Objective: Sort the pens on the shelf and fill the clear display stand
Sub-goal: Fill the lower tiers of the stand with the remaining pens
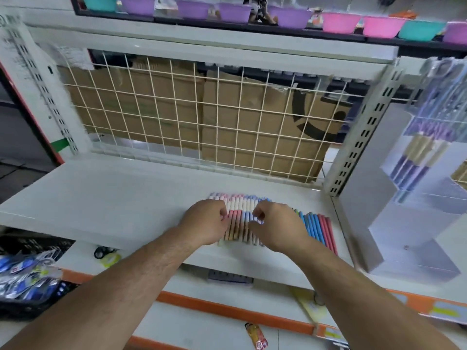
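A row of pens (240, 223) lies side by side on the white shelf (113, 198), white with pink and blue bands; blue and red pens (319, 229) continue the row to the right. My left hand (206, 222) sits at the row's left end, its curled fingers gripping the pens there. My right hand (276, 227) is over the middle of the row, with curled fingers and thumb pinching pens. The clear display stand (417, 215) is at the right end of the shelf, with several pens in its upper tiers. The view is blurred.
A white wire grid (202, 114) with cardboard boxes behind it backs the shelf. Coloured plastic bowls (338, 22) line the top shelf. Lower shelves with orange edging (227, 311) hold packaged items, a tape roll (102, 251) and a small packet (256, 335).
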`<state>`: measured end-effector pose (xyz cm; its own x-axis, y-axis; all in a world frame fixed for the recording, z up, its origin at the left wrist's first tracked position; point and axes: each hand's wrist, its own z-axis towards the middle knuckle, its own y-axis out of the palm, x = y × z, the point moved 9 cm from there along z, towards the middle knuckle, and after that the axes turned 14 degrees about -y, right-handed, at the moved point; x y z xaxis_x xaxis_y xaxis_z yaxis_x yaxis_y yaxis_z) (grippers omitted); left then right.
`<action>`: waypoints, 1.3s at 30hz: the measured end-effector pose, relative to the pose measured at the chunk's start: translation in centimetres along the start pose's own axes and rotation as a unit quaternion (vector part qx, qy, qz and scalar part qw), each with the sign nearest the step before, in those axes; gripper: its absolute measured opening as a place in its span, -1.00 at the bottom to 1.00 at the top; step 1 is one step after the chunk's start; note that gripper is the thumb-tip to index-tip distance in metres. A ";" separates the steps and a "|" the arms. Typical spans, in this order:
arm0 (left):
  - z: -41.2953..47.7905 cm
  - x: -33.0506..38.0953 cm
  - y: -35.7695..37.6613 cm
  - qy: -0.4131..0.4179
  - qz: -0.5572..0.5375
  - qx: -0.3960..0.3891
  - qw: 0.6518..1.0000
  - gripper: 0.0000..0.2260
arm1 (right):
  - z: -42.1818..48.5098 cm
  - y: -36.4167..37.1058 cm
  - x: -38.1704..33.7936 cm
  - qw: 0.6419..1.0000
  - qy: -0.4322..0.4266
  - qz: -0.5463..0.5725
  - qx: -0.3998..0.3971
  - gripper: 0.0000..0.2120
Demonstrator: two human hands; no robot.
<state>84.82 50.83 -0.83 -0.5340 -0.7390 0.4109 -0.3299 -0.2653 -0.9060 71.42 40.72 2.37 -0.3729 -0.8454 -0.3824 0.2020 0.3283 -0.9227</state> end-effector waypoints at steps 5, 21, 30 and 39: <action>2.5 -3.6 0.3 -0.047 0.005 0.027 0.999 -0.83 | 1.0 1.2 -0.7 1.000 0.012 -0.001 -0.014 -0.77; 5.5 -6.9 1.9 -0.155 0.001 -0.063 0.986 -0.88 | 2.2 1.6 -0.5 0.999 0.027 0.007 -0.024 -0.85; 5.0 -5.2 0.6 -0.143 -0.040 -0.056 0.987 -0.79 | 0.2 0.8 0.7 0.999 0.045 0.026 -0.001 -0.82; 1.9 4.1 1.7 -0.025 -0.322 -0.150 0.934 -0.88 | -2.0 -2.8 3.1 0.991 0.069 0.049 0.100 -0.81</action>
<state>83.52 46.16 -0.86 -0.1148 -0.5161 0.8488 -0.7782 -0.4843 -0.3997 67.89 38.06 3.64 -0.4608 -0.7426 -0.4860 0.4136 0.3048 -0.8579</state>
